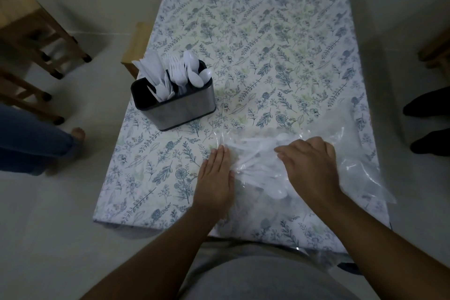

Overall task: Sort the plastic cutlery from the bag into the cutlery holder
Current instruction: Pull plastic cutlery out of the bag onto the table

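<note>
Clear crumpled bag (pixel 345 153) holds jumbled white cutlery (pixel 267 170).

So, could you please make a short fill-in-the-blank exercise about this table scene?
1. The holder already contains knives, forks and ____.
2. Both hands rest on a clear plastic ____.
3. The left hand lies ____ on the bag, fingers straight.
4. The holder stands to the ____ of the right hand.

Missing words: spoons; bag; flat; left

no text, label, brand or number can be read anywhere.
</note>
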Motion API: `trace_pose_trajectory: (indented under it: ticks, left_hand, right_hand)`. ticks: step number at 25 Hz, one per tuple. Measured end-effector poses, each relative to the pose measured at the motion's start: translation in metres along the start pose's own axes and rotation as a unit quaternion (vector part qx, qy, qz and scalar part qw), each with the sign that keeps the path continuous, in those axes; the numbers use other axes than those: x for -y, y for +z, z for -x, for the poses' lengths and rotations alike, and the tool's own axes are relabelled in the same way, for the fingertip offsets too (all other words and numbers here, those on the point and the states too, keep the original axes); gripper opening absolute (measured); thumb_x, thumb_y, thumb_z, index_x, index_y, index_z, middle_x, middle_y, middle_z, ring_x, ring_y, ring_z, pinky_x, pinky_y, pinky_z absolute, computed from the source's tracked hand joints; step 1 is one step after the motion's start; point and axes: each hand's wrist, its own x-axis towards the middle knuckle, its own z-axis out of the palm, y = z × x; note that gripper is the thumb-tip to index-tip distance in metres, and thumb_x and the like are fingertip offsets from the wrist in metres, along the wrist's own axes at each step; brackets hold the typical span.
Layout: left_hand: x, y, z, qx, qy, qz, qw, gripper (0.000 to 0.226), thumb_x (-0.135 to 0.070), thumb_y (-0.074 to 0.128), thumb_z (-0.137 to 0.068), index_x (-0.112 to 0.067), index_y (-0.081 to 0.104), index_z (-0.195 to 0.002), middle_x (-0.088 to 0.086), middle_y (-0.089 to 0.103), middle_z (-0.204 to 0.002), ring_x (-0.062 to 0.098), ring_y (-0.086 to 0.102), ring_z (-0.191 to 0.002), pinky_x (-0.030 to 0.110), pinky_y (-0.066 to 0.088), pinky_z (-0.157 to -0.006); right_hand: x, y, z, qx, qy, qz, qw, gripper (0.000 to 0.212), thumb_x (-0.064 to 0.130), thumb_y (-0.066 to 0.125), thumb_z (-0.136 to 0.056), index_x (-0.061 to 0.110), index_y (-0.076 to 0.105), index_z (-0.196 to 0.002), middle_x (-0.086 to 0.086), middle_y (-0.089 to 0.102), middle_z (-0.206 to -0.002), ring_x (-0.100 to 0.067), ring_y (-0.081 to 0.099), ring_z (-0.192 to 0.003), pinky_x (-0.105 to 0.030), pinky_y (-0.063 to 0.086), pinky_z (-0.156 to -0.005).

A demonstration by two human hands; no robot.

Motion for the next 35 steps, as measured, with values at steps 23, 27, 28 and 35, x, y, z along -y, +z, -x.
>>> trace_pose_trajectory:
  ticks: [23,27,28,35]
  left_hand:
    - [-0.009,-0.01,0.009,-0.046,-0.057,0.234,0.97,0.055,-0.02,0.05,-0.103,-0.025,0.033,-0.155,-0.005,0.025,-0.161,0.009,0.022,-0.149,0.03,0.021,-0.123]
    - [-0.018,-0.026,0.0,-0.055,-0.173,0.342,0.922,0.046,-0.014,0.061,-0.097,-0.021,0.047,-0.141,-0.004,0.06,-0.112,0.006,0.063,-0.096,0.017,0.055,-0.082]
    - [-0.019,-0.027,-0.002,-0.045,-0.206,0.36,0.909,0.045,-0.013,0.064,-0.096,-0.021,0.048,-0.137,-0.004,0.064,-0.099,0.005,0.064,-0.085,0.013,0.054,-0.071]
    - [-0.026,-0.033,-0.015,-0.058,-0.314,0.395,0.862,0.02,-0.025,0.075,-0.089,-0.018,0.059,-0.1,-0.004,0.067,-0.089,0.011,0.064,-0.08,0.016,0.048,-0.062]
  right_hand:
    - [0.009,-0.024,-0.001,0.06,0.012,-0.048,0.997,0.021,0.02,0.076,-0.083,0.032,0.077,-0.1,0.009,0.072,-0.104,-0.025,0.057,-0.111,-0.039,0.03,-0.096]
    - [0.022,-0.037,-0.003,0.011,-0.005,-0.09,0.996,0.028,0.019,0.076,-0.083,0.027,0.077,-0.109,0.003,0.068,-0.108,-0.025,0.055,-0.108,-0.04,0.038,-0.091]
    - [0.027,-0.035,-0.003,0.037,-0.018,-0.079,0.996,0.027,0.022,0.075,-0.083,0.028,0.077,-0.11,0.004,0.068,-0.105,-0.025,0.056,-0.106,-0.04,0.039,-0.089]
    - [0.018,0.001,0.001,0.246,0.039,-0.059,0.967,0.037,0.031,0.062,-0.094,0.026,0.068,-0.13,0.002,0.064,-0.132,-0.022,0.049,-0.129,-0.038,0.038,-0.107]
